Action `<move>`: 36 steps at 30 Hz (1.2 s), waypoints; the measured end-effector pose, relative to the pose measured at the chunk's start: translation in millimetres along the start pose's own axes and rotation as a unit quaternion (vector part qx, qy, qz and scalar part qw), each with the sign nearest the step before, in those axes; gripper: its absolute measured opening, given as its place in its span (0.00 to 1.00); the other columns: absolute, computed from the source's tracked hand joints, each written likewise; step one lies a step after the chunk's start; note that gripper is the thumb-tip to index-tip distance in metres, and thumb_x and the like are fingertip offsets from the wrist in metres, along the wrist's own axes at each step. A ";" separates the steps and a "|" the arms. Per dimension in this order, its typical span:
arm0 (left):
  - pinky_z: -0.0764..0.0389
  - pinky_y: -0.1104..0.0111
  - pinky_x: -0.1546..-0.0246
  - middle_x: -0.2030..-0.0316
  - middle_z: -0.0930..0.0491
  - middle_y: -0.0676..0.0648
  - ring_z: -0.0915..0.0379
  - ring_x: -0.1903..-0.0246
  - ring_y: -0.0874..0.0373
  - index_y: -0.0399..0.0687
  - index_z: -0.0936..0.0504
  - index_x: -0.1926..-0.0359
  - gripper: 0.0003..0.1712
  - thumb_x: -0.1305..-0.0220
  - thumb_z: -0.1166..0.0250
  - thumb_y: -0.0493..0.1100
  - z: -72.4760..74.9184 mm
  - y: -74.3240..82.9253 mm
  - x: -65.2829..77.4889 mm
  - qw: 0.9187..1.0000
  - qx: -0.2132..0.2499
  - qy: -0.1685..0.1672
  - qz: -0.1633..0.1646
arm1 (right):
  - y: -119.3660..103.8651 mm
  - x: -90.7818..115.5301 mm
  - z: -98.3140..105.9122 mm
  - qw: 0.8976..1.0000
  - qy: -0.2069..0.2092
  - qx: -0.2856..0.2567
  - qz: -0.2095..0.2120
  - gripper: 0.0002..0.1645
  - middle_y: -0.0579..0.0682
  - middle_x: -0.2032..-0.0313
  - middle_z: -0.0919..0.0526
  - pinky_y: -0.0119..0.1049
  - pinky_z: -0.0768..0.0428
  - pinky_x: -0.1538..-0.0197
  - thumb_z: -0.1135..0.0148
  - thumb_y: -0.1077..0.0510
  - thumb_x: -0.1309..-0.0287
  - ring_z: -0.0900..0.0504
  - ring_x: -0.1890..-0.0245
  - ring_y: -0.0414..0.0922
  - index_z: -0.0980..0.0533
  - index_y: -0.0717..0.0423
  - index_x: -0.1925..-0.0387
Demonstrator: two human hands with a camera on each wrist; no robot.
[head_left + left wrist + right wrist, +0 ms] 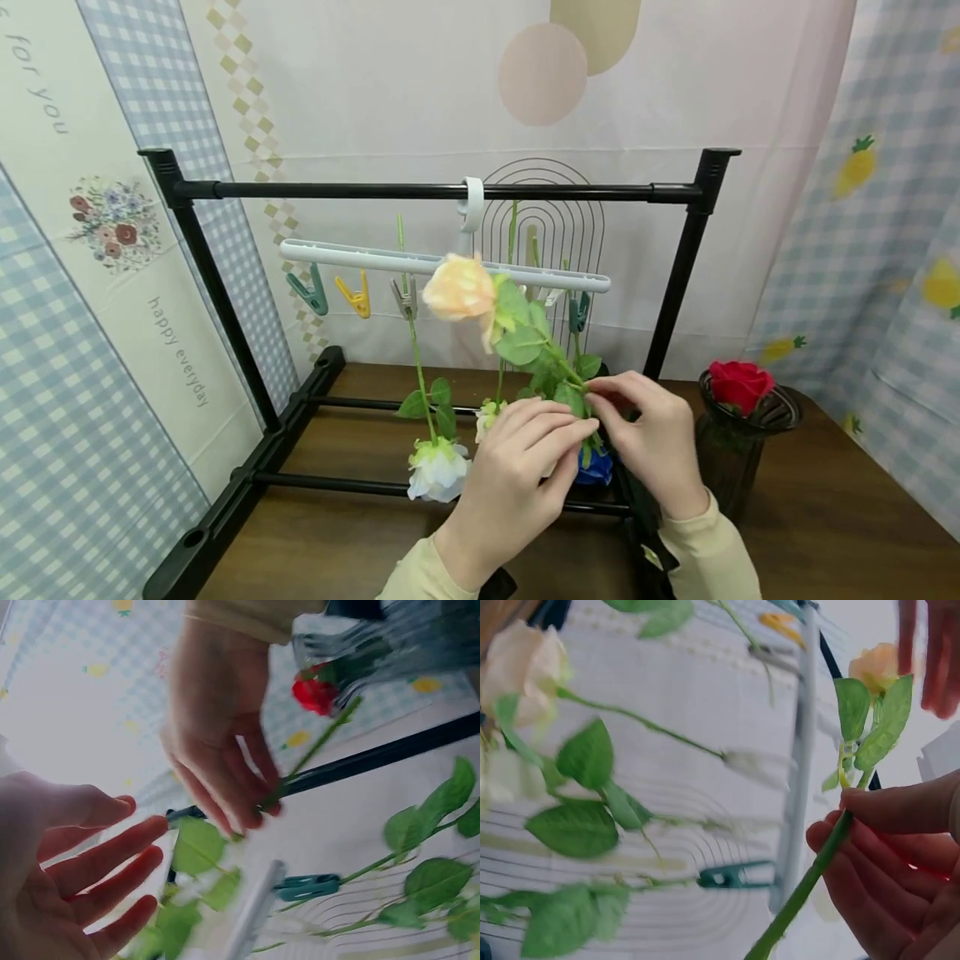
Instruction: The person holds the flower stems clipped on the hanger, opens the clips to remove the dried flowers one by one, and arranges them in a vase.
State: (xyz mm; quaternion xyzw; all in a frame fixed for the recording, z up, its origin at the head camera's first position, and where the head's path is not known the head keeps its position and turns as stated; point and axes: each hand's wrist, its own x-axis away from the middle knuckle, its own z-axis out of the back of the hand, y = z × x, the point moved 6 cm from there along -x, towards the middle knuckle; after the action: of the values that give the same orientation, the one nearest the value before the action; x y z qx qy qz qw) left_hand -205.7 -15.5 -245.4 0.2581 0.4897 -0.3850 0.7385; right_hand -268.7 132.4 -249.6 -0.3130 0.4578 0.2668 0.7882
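Observation:
My right hand (pixel 652 433) pinches the green stem (pixel 802 896) of a peach rose (pixel 459 287) between thumb and fingers. Its bloom points up and to the left, in front of a pale hanger bar (pixel 352 257). My left hand (pixel 517 471) is beside the stem with fingers extended; the left wrist view shows them spread and holding nothing. Behind the hands, flowers hang bloom-down from clips on the bar, among them a white rose (pixel 437 473) and a blue rose (pixel 595 467), partly hidden by my hands. A teal clip (pixel 309 887) grips one stem.
The bar hangs by a white hook (pixel 471 204) from a black rack (pixel 337 192) on a wooden table (pixel 840 508). Left on the bar, a green clip (pixel 309 290) and a yellow clip (pixel 356 296) hold nothing. A dark glass vase (pixel 727 467) with a red rose (pixel 741 385) stands right.

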 end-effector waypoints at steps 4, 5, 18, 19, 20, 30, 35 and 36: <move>0.26 0.72 0.43 0.61 0.14 0.54 0.20 0.54 0.62 0.50 0.14 0.54 0.15 0.42 0.33 0.34 -12.9 -3.9 2.5 0.999 0.032 -0.019 0.007 | 14.4 -7.1 24.9 0.999 0.040 -0.025 -0.015 0.13 0.51 0.73 0.14 0.14 0.27 0.66 0.27 0.73 0.57 0.23 0.72 0.23 0.14 0.58 0.68; 0.25 0.72 0.44 0.61 0.14 0.55 0.20 0.55 0.63 0.51 0.14 0.54 0.15 0.42 0.34 0.34 -17.7 -4.5 3.9 0.999 0.033 -0.027 0.007 | 18.7 -7.8 32.1 0.998 0.054 -0.027 -0.022 0.13 0.51 0.73 0.13 0.13 0.27 0.66 0.28 0.74 0.57 0.23 0.72 0.21 0.14 0.59 0.68; 0.23 0.73 0.50 0.51 0.16 0.59 0.20 0.51 0.68 0.58 0.23 0.39 0.21 0.32 0.40 0.43 -94.1 -1.6 32.1 0.963 0.045 -0.258 0.063 | 59.3 -2.8 103.3 0.951 0.242 -0.137 -0.138 0.08 0.33 0.71 0.14 0.17 0.24 0.66 0.33 0.73 0.51 0.18 0.74 0.27 0.17 0.76 0.67; 0.23 0.73 0.50 0.50 0.16 0.58 0.20 0.51 0.68 0.57 0.23 0.39 0.21 0.32 0.40 0.43 -96.2 -2.2 32.7 0.963 0.047 -0.259 0.063 | 60.8 -2.6 105.8 0.946 0.258 -0.144 -0.137 0.08 0.34 0.71 0.14 0.18 0.24 0.66 0.32 0.73 0.51 0.18 0.74 0.28 0.17 0.76 0.67; 0.23 0.73 0.49 0.50 0.16 0.58 0.20 0.51 0.68 0.56 0.24 0.38 0.22 0.32 0.40 0.43 -98.4 -3.0 33.0 0.962 0.054 -0.261 0.067 | 61.9 -2.7 108.0 0.944 0.267 -0.137 -0.136 0.08 0.33 0.71 0.14 0.18 0.24 0.65 0.32 0.72 0.51 0.18 0.74 0.27 0.17 0.76 0.67; 0.24 0.78 0.47 0.40 0.23 0.57 0.24 0.44 0.67 0.59 0.31 0.32 0.28 0.31 0.42 0.54 -130.3 -15.7 23.1 0.923 0.157 -0.304 0.174 | 71.9 -3.9 116.9 0.942 0.302 -0.081 -0.122 0.08 0.30 0.71 0.15 0.16 0.24 0.64 0.30 0.67 0.50 0.19 0.75 0.24 0.16 0.73 0.70; 0.24 0.76 0.49 0.40 0.23 0.58 0.23 0.47 0.67 0.64 0.33 0.31 0.30 0.33 0.41 0.58 -151.0 -16.9 18.5 0.898 0.203 -0.310 0.237 | 81.5 -0.3 117.4 0.943 0.282 -0.044 -0.171 0.08 0.26 0.73 0.16 0.15 0.25 0.65 0.30 0.65 0.49 0.21 0.76 0.22 0.14 0.68 0.68; 0.24 0.76 0.49 0.41 0.22 0.58 0.23 0.47 0.67 0.65 0.33 0.31 0.31 0.34 0.40 0.58 -155.5 -17.2 18.9 0.892 0.213 -0.309 0.252 | 83.7 0.8 117.5 0.942 0.277 -0.036 -0.188 0.08 0.24 0.73 0.17 0.15 0.25 0.65 0.31 0.65 0.49 0.21 0.76 0.22 0.14 0.67 0.67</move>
State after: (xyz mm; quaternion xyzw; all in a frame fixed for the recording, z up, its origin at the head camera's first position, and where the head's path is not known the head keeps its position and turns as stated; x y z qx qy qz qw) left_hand -297.1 86.6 -323.1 0.3916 0.0616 -0.3412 0.8523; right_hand -262.4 274.5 -226.0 -0.4825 0.5810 0.0329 0.6546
